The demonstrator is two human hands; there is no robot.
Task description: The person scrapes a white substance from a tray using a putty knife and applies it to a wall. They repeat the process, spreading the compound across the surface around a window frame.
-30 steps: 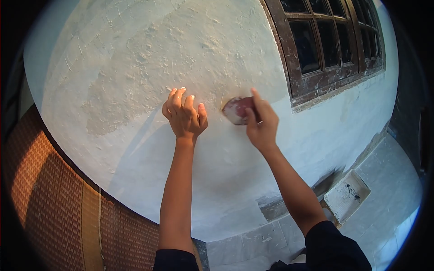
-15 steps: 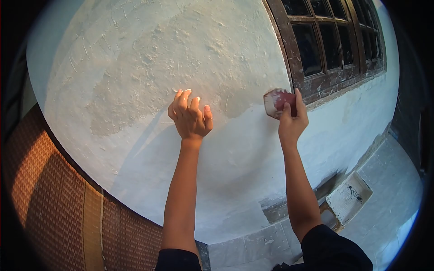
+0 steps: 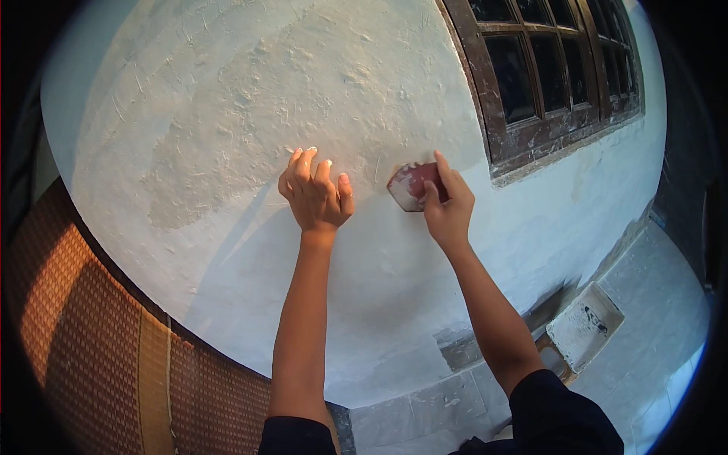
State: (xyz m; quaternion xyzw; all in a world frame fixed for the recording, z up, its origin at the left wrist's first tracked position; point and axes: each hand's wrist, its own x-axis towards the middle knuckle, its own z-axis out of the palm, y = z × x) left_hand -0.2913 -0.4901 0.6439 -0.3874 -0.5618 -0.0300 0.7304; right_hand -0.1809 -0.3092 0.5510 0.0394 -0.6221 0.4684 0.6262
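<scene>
My right hand [image 3: 449, 203] grips a flat reddish scraper [image 3: 415, 182] between thumb and fingers. White paste smears the scraper's left part, and it lies against the plastered wall [image 3: 364, 265], just below the rough patch. To its left, my left hand [image 3: 315, 191] holds nothing, its fingers apart and bent, with the fingertips at the wall. Whitish smears cover those fingertips. Above both hands the wall surface is lumpy and beige with ridges; lower down it looks smoother and whiter.
A brown wooden window frame [image 3: 523, 144], spotted with white, is set in the wall at upper right. On the grey tiled floor [image 3: 644, 303] at lower right is a white paint tray [image 3: 580, 341] with dark marks. Brown woven matting [image 3: 91, 326] fills the lower left.
My right hand has moved left along the wall with the scraper, away from the window corner and closer to my left hand. The left hand stays almost where it was.
</scene>
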